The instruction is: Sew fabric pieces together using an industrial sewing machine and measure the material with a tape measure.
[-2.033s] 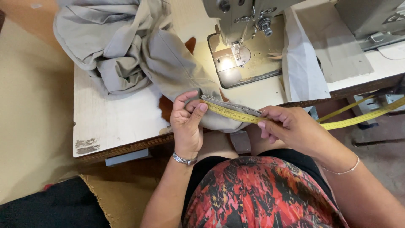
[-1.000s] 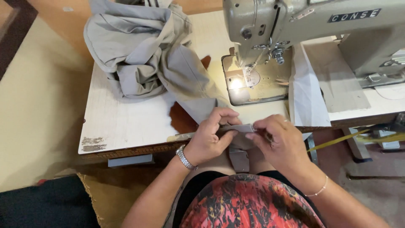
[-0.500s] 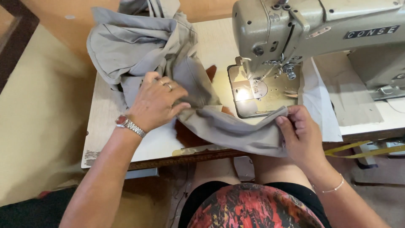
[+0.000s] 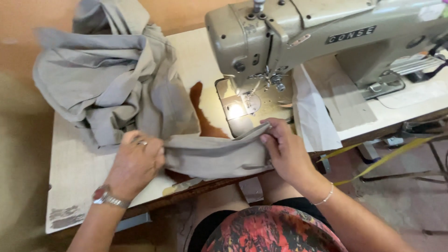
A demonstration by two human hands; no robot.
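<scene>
We grip the grey fabric [image 4: 210, 156] with left hand [image 4: 135, 163] and right hand [image 4: 287, 149]; the sewing machine [image 4: 298, 37] stands behind, a yellow tape measure [image 4: 387, 156] dangling right.

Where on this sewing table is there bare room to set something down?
Bare tabletop sits at the near-left corner, below the grey fabric and beside the left hand. Between the hands and by the sewing machine it is crowded.

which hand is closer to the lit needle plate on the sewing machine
Right. The right hand pinches the grey fabric edge just below the lit needle plate; the left hand grips the fabric farther off to the left.
</scene>
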